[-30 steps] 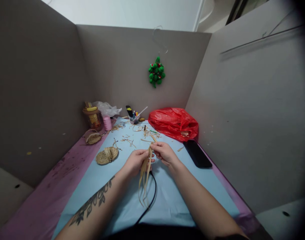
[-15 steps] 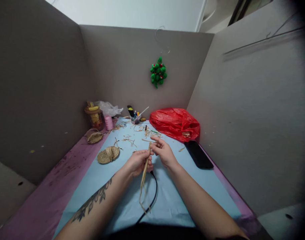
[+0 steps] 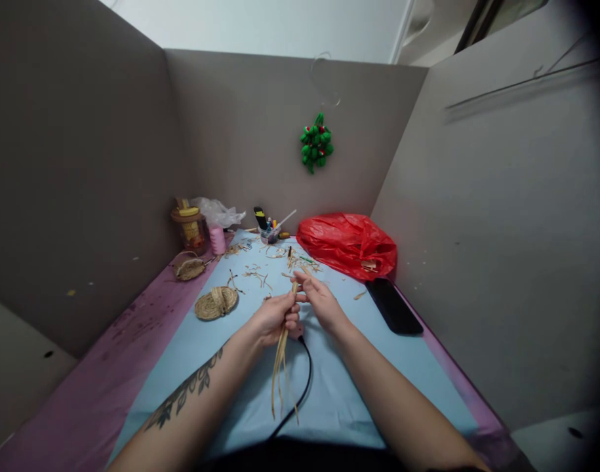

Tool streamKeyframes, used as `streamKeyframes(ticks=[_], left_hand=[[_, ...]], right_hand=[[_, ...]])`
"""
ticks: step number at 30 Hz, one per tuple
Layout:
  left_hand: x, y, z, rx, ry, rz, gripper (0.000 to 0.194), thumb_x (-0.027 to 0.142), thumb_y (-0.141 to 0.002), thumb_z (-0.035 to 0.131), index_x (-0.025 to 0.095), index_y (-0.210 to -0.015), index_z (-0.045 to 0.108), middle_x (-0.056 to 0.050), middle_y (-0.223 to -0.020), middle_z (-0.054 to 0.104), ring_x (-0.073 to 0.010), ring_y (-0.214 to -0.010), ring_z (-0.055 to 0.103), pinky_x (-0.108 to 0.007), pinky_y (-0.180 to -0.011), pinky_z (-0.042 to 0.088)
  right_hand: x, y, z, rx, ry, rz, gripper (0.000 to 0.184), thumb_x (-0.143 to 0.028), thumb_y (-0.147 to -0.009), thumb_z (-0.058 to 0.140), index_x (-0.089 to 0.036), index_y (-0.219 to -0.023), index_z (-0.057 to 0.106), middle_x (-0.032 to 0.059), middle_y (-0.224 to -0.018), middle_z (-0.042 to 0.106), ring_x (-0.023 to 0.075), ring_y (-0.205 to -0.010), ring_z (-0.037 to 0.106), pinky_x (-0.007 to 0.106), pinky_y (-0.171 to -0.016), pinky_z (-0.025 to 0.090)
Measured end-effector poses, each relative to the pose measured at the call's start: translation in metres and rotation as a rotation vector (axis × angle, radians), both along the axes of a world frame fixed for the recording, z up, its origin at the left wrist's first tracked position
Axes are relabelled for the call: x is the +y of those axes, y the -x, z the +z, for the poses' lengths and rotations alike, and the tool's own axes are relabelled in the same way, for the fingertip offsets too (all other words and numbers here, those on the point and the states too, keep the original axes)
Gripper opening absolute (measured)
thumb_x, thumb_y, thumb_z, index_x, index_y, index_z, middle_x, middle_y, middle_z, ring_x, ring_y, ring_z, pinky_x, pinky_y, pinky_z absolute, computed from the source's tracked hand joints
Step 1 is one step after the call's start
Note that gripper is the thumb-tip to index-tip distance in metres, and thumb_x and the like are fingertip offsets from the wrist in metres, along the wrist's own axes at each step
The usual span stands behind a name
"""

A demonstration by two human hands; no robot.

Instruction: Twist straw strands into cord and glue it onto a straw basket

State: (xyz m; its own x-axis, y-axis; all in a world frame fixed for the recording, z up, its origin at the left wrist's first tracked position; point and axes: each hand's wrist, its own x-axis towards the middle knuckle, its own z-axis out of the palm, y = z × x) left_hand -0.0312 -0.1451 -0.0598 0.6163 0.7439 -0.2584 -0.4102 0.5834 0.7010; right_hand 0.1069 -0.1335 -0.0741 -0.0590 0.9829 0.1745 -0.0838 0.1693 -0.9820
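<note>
My left hand (image 3: 276, 317) is closed around a bundle of dry straw strips (image 3: 280, 367), whose loose ends hang toward me and fan out above the cloth. The upper end of the bundle rises past my left thumb. Just to the right, my right hand (image 3: 320, 300) is at that upper end, its fingers bent around a strip there; the exact grip is partly hidden. Under my left hand lies a small pink object (image 3: 296, 333) with a black cable (image 3: 307, 380) running from it.
On the light blue cloth (image 3: 378, 387) lie a woven straw piece (image 3: 216, 303) and scattered straw scraps (image 3: 258, 275). A black phone (image 3: 394, 307) and red plastic bag (image 3: 346, 242) are at right. A jar (image 3: 191, 231), pink thread spool (image 3: 218, 240) and tool cup (image 3: 269, 234) stand behind.
The hanging straw ends have swung and spread further apart. My right fingers have shifted slightly over the bundle's top. The whole view has moved a little.
</note>
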Motion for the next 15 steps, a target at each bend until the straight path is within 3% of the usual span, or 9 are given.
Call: streamKeyframes(ticks=[5, 11, 15], left_hand=[[0.0, 0.001, 0.002, -0.01, 0.015, 0.002, 0.023, 0.033, -0.088, 0.048, 0.011, -0.092, 0.053, 0.009, -0.055, 0.024, -0.0016, -0.038, 0.021, -0.011, -0.036, 0.019], [-0.003, 0.0, 0.006, 0.06, -0.019, 0.004, 0.02, 0.033, -0.087, 0.048, 0.013, -0.086, 0.051, 0.009, -0.055, 0.026, -0.0013, -0.038, 0.018, -0.011, -0.035, 0.018], [-0.007, 0.0, 0.012, 0.107, -0.035, -0.031, 0.021, 0.034, -0.086, 0.05, 0.014, -0.082, 0.049, 0.01, -0.053, 0.025, -0.0011, -0.037, 0.016, -0.011, -0.036, 0.017]], right_hand=[[-0.002, -0.001, 0.001, -0.067, -0.014, 0.016, 0.062, -0.066, -0.076, 0.049, -0.019, -0.115, 0.061, 0.0113, -0.113, 0.062, 0.0234, -0.095, 0.062, 0.04, -0.085, 0.049], [0.0, -0.004, 0.005, -0.139, -0.063, -0.038, 0.048, -0.058, -0.077, 0.055, -0.018, -0.102, 0.067, 0.0093, -0.104, 0.066, 0.0233, -0.095, 0.06, 0.039, -0.088, 0.045], [0.0, -0.004, 0.006, -0.142, -0.078, 0.033, 0.038, -0.049, -0.076, 0.06, -0.016, -0.092, 0.069, 0.0027, -0.069, 0.062, 0.0169, -0.07, 0.057, 0.032, -0.072, 0.045]])
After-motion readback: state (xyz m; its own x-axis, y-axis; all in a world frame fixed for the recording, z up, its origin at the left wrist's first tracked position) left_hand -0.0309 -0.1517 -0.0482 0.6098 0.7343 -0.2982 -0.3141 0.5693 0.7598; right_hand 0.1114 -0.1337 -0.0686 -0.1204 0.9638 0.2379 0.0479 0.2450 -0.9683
